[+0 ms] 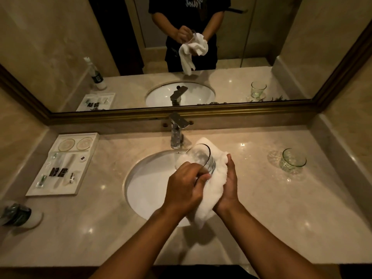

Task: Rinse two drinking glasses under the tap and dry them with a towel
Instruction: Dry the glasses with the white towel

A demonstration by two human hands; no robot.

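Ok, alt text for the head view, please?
Over the sink, the left hand holds a glass against a white towel cupped in the right hand. A second glass stands on the counter, right.

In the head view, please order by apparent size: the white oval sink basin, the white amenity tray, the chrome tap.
1. White oval sink basin
2. White amenity tray
3. Chrome tap
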